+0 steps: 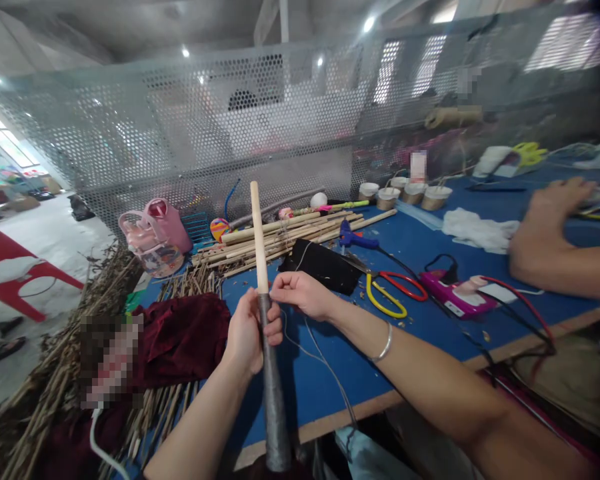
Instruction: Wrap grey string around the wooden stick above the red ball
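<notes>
At the lower centre of the frame, the left hand (245,333) is wrapped around a pale wooden stick (259,247), gripping it where a dark grey sleeve (275,413) covers its lower length. The stick leans slightly, its bare tip up near mid-frame. The right hand (305,293) has its fingertips drawn together beside the sleeve's upper edge; whether they pinch the thin cord (325,357) that shows below them cannot be told. That slack cord, trailing to the bottom of the frame over the blue table (310,393), could snag if pulled sharply. A loosened left grip could let the stick turn and shift the sleeve's edge. Right of centre, the scissors (374,273) and glue gun (360,241) lie near the right forearm, so a wide sweep might knock them.
</notes>
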`<state>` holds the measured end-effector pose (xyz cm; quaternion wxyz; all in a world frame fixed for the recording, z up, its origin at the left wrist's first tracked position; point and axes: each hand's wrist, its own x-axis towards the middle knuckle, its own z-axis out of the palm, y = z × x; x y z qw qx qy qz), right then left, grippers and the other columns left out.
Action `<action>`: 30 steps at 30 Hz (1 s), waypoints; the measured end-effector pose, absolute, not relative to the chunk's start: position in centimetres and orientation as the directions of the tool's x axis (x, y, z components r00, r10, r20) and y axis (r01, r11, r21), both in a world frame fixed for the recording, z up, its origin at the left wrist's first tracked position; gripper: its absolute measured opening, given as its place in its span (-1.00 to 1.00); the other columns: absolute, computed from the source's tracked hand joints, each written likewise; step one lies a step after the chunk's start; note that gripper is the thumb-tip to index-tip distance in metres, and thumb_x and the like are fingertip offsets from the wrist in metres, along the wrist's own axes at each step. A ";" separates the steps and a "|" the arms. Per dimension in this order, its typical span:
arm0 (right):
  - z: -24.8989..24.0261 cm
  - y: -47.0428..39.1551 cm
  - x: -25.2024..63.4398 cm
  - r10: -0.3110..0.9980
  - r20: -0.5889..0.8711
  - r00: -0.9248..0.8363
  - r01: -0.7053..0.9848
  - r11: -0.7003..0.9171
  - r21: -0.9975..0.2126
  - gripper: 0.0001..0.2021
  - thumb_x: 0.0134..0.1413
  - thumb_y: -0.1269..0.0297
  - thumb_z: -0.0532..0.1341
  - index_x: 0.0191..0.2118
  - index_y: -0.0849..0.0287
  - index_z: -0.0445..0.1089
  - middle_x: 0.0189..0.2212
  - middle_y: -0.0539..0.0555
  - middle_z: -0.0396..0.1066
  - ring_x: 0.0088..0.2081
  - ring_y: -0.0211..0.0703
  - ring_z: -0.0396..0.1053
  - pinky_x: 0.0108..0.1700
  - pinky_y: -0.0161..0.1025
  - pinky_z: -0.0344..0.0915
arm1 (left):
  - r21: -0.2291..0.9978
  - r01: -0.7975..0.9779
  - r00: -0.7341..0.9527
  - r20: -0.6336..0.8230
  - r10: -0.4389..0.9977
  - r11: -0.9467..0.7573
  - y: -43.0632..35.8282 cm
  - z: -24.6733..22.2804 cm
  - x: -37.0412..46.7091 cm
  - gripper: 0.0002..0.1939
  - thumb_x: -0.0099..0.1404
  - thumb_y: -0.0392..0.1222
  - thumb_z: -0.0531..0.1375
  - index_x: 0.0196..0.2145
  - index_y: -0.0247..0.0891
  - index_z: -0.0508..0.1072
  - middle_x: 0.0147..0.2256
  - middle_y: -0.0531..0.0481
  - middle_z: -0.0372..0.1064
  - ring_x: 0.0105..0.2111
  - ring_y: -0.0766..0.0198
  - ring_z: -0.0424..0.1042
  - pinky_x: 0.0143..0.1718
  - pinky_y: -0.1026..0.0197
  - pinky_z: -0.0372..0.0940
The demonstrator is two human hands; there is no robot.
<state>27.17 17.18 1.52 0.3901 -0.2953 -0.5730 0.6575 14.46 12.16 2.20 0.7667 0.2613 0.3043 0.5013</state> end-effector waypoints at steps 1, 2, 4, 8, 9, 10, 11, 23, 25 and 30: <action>1.4 17.2 27.2 0.852 0.071 -0.519 -0.172 -0.023 -0.985 -0.68 -0.23 0.11 0.32 -0.53 0.26 0.26 -0.66 -0.10 0.22 -0.62 -0.41 0.12 -0.56 -0.40 0.01 | 0.708 -0.612 0.302 -0.203 0.931 0.353 12.0 2.1 14.4 -0.79 0.21 -0.04 0.01 -0.35 -0.25 0.21 -0.63 0.16 0.07 -0.75 0.52 -0.04 -0.78 0.47 -0.07; 1.2 17.2 27.3 0.850 0.080 -0.521 -0.172 -0.013 -0.985 -0.68 -0.23 0.11 0.32 -0.52 0.26 0.27 -0.64 -0.09 0.25 -0.60 -0.40 0.15 -0.54 -0.40 0.03 | 0.709 -0.615 0.294 -0.199 0.935 0.344 11.9 1.9 14.4 -0.84 0.19 -0.11 0.02 -0.35 -0.25 0.20 -0.62 0.16 0.07 -0.75 0.52 -0.03 -0.77 0.47 -0.07; 1.0 17.2 27.3 0.844 0.089 -0.530 -0.179 -0.009 -0.984 -0.68 -0.23 0.11 0.32 -0.51 0.26 0.27 -0.61 -0.07 0.29 -0.57 -0.38 0.21 -0.51 -0.39 0.08 | 0.714 -0.621 0.280 -0.183 0.942 0.323 11.7 1.8 14.4 -0.87 0.17 -0.16 0.02 -0.34 -0.25 0.19 -0.60 0.15 0.08 -0.74 0.51 -0.02 -0.76 0.47 -0.07; 1.0 16.8 27.3 0.840 0.101 -0.533 -0.181 0.003 -0.983 -0.69 -0.21 0.11 0.31 -0.52 0.25 0.27 -0.59 -0.04 0.33 -0.53 -0.34 0.28 -0.45 -0.37 0.16 | 0.736 -0.611 0.257 -0.164 0.952 0.292 11.2 1.8 14.5 -0.85 0.18 -0.13 0.01 -0.30 -0.22 0.19 -0.59 0.17 0.08 -0.74 0.53 -0.05 -0.76 0.48 -0.10; 1.1 16.7 27.3 0.839 0.103 -0.534 -0.177 0.008 -0.984 -0.70 -0.19 0.11 0.30 -0.51 0.25 0.27 -0.59 -0.03 0.35 -0.53 -0.33 0.30 -0.43 -0.36 0.18 | 0.743 -0.606 0.252 -0.162 0.954 0.285 11.2 1.8 14.5 -0.85 0.18 -0.13 0.01 -0.28 -0.20 0.19 -0.59 0.17 0.07 -0.75 0.53 -0.06 -0.76 0.48 -0.10; 1.2 16.5 27.3 0.835 0.102 -0.541 -0.170 0.010 -0.985 -0.70 -0.17 0.11 0.29 -0.51 0.25 0.27 -0.59 -0.02 0.36 -0.52 -0.31 0.32 -0.42 -0.35 0.19 | 0.749 -0.600 0.247 -0.160 0.956 0.281 11.1 1.8 14.5 -0.85 0.18 -0.13 0.00 -0.27 -0.19 0.19 -0.60 0.18 0.07 -0.75 0.53 -0.07 -0.76 0.47 -0.10; 1.2 16.4 27.3 0.829 0.099 -0.550 -0.164 0.010 -0.986 -0.71 -0.15 0.10 0.28 -0.50 0.25 0.27 -0.58 0.00 0.38 -0.51 -0.30 0.34 -0.41 -0.34 0.21 | 0.754 -0.596 0.242 -0.160 0.957 0.277 11.0 1.9 14.5 -0.84 0.18 -0.14 -0.01 -0.26 -0.18 0.19 -0.60 0.18 0.07 -0.75 0.52 -0.07 -0.77 0.47 -0.10; 1.4 16.2 27.1 0.846 0.104 -0.523 -0.100 0.060 -0.993 -0.74 -0.12 0.13 0.27 -0.49 0.25 0.29 -0.60 -0.02 0.37 -0.56 -0.33 0.30 -0.48 -0.38 0.17 | 0.750 -0.594 0.213 -0.203 0.956 0.292 10.9 1.8 14.6 -0.89 0.15 -0.17 0.00 -0.32 -0.18 0.16 -0.61 0.19 0.07 -0.76 0.53 -0.05 -0.77 0.47 -0.11; 1.4 16.1 27.0 0.843 0.103 -0.528 -0.097 0.061 -0.993 -0.73 -0.11 0.13 0.26 -0.49 0.25 0.29 -0.60 -0.02 0.36 -0.56 -0.34 0.29 -0.48 -0.38 0.16 | 0.751 -0.590 0.207 -0.213 0.955 0.296 11.0 1.7 14.5 -0.90 0.15 -0.19 0.00 -0.33 -0.17 0.15 -0.62 0.20 0.06 -0.77 0.52 -0.06 -0.77 0.47 -0.10; 1.2 16.4 27.0 0.840 0.099 -0.534 -0.117 0.043 -0.992 -0.73 -0.12 0.15 0.27 -0.49 0.28 0.29 -0.61 -0.02 0.35 -0.56 -0.37 0.26 -0.48 -0.40 0.15 | 0.722 -0.625 0.220 -0.203 0.954 0.298 11.0 1.5 14.4 -0.86 0.13 -0.23 -0.01 -0.28 -0.15 0.16 -0.62 0.19 0.08 -0.77 0.51 -0.05 -0.78 0.47 -0.09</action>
